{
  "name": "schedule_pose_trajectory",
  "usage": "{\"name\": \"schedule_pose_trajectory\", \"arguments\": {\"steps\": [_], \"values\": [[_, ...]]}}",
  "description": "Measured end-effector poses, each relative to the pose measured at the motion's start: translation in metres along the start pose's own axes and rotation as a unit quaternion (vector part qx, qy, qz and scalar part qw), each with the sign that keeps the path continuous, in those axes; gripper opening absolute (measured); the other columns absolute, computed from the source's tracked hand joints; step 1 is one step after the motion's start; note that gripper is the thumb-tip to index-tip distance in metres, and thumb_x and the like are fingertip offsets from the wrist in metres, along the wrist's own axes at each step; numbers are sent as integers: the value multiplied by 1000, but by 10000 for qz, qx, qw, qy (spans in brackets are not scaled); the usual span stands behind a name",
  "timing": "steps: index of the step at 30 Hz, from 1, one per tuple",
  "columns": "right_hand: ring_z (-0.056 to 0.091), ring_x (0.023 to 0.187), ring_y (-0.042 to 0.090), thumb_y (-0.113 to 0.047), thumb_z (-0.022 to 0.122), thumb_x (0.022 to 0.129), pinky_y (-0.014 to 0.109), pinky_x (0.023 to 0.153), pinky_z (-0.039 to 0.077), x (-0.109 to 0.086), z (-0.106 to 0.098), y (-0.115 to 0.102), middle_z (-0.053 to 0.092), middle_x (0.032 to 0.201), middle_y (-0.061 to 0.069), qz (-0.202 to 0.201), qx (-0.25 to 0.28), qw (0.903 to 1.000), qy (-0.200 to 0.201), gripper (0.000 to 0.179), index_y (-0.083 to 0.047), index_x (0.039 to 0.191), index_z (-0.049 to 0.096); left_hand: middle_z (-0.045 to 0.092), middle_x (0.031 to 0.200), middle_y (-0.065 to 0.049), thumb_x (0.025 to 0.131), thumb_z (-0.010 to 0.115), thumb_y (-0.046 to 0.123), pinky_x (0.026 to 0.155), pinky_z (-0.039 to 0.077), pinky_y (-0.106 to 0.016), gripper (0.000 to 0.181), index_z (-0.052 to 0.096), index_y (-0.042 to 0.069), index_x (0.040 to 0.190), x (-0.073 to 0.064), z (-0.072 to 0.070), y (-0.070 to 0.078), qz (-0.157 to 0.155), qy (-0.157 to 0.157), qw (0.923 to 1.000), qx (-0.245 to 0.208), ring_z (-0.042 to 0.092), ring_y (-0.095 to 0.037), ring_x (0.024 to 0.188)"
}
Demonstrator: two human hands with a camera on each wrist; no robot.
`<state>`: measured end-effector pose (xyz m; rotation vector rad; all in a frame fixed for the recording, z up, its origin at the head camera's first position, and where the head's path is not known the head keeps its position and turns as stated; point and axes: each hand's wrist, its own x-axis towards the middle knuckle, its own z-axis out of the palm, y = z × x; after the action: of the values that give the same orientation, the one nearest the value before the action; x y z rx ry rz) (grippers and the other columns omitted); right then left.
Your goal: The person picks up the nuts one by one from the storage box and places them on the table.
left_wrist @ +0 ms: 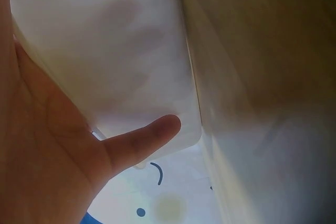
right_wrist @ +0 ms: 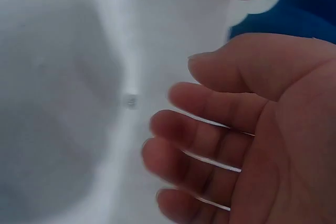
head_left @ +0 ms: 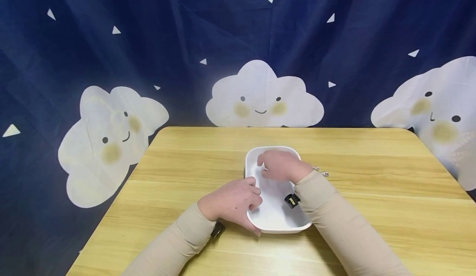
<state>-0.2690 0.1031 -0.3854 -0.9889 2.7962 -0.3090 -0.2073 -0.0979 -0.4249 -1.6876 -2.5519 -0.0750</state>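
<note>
A white rectangular tub [head_left: 275, 210] with rounded corners sits on the table. My left hand [head_left: 236, 203] grips its left wall, fingers hooked over the rim and thumb [left_wrist: 142, 140] along the outside. The fingers show as shadows through the wall in the left wrist view. My right hand [head_left: 280, 166] reaches into the far part of the tub, its fingers loosely bent with nothing between them. In the right wrist view a tiny blurred shiny piece [right_wrist: 131, 100] lies inside the tub, a little way from the fingertips.
Small shiny metal pieces [head_left: 325, 174] lie on the wooden table [head_left: 390, 185], just right of the tub and partly behind the right wrist. A dark blue curtain [head_left: 238, 28] with smiling white clouds hangs behind the table. Each wrist carries a small black device [head_left: 292, 200].
</note>
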Motion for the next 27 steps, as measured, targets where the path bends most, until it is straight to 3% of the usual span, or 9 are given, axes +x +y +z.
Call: {"name": "schedule_pose_trajectory", "arguments": {"steps": [3, 8, 16, 22, 27], "values": [[64, 97, 19, -13, 61, 91, 39, 92, 49, 4, 5, 3, 69, 110, 5, 109, 225, 9996, -135, 34, -6, 124, 67, 37, 68, 16, 63, 74, 80, 67, 29, -21, 64, 42, 25, 64, 0, -1, 0, 11, 21, 10000, 13, 34, -11, 74], [58, 86, 15, -8, 59, 89, 36, 90, 48, 10, 12, 9, 68, 101, 4, -44, 561, 9983, -126, 38, -2, 126, 65, 37, 68, 16, 63, 75, 79, 66, 28, -21, 64, 41, 25, 64, 0, -1, 1, -30, 45, 10000, 42, 34, -11, 74], [56, 81, 16, -10, 63, 89, 36, 84, 48, 11, 20, 11, 58, 82, -3, -10, 552, 9984, -137, 37, -4, 126, 62, 37, 68, 16, 64, 76, 77, 65, 28, -21, 63, 41, 25, 65, -1, 1, 2, -79, 50, 10000, 7, 34, -11, 75], [55, 79, 16, -12, 66, 88, 35, 79, 47, 10, 24, 9, 57, 81, -3, 86, 528, 9984, -173, 35, -7, 123, 62, 37, 69, 15, 63, 76, 78, 66, 29, -21, 64, 42, 25, 65, -1, 2, 2, -85, 30, 10000, 13, 34, -11, 75], [57, 85, 18, -13, 65, 90, 38, 85, 48, 10, 24, 10, 61, 88, -2, 76, 340, 9993, -161, 35, -6, 124, 62, 37, 68, 15, 63, 76, 78, 67, 29, -21, 64, 41, 24, 65, -1, 2, 2, -58, 56, 10000, 8, 34, -12, 75]]}}
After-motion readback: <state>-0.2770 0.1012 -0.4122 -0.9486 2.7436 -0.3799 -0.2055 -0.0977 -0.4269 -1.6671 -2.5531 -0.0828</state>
